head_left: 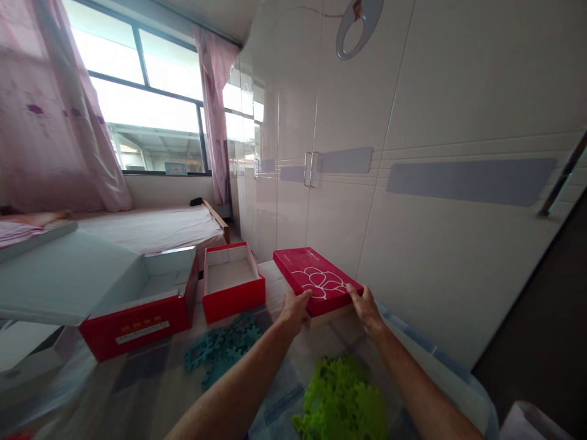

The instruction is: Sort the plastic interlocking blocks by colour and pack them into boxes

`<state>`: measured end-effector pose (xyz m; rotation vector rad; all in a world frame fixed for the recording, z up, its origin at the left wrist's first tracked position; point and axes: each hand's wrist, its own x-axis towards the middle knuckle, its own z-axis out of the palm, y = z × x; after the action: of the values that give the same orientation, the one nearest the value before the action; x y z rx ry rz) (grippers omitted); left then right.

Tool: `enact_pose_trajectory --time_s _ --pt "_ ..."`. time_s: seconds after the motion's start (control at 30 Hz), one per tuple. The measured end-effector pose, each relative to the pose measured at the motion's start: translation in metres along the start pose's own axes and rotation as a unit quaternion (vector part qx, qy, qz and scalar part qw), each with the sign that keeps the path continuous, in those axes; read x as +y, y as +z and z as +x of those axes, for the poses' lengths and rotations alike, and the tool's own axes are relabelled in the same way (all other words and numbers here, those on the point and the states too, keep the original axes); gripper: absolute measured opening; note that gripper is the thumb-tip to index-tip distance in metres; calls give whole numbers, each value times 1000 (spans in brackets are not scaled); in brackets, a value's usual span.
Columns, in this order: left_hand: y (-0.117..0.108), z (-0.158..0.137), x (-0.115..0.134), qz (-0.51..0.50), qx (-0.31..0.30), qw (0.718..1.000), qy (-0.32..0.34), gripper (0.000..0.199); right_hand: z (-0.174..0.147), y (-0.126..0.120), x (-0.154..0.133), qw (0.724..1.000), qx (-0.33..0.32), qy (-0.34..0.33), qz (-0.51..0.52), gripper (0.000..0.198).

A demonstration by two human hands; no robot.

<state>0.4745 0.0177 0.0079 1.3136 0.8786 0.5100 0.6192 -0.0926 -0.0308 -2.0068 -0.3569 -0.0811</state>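
Observation:
A red box lid [316, 278] with a white flower outline sits over a pale box base [332, 316], whose near side shows below it. My left hand [296, 310] grips the lid's near left corner, thumb on top. At the near right corner, my right hand [364, 304] holds the same lid, its thumb also on the top face. Closer to me, between my forearms, lies a heap of lime-green gear-like plastic pieces [342, 400]. Left of it, partly behind my left forearm, are teal pieces [229, 345] of similar shape.
Left of the lid stands an open red box [235, 296] with a pale inside. Farther left is a larger red box [137, 327], its white flap lid [59, 275] folded open. White wardrobe doors [339, 220] rise just behind. A bed [151, 226] is beyond, under the window.

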Motion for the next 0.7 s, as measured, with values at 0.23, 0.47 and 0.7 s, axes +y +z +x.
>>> enact_pose_trajectory --time_s 0.23,0.47,0.7 --pt "7 3 2 -45 -23 998 -32 27 12 4 5 998 28 7 61 46" --pt "5 6 -2 -92 16 996 7 15 8 3 11 994 63 -8 90 48" --pt "18 7 -20 -143 48 986 67 17 14 -1 21 988 47 -26 144 41"
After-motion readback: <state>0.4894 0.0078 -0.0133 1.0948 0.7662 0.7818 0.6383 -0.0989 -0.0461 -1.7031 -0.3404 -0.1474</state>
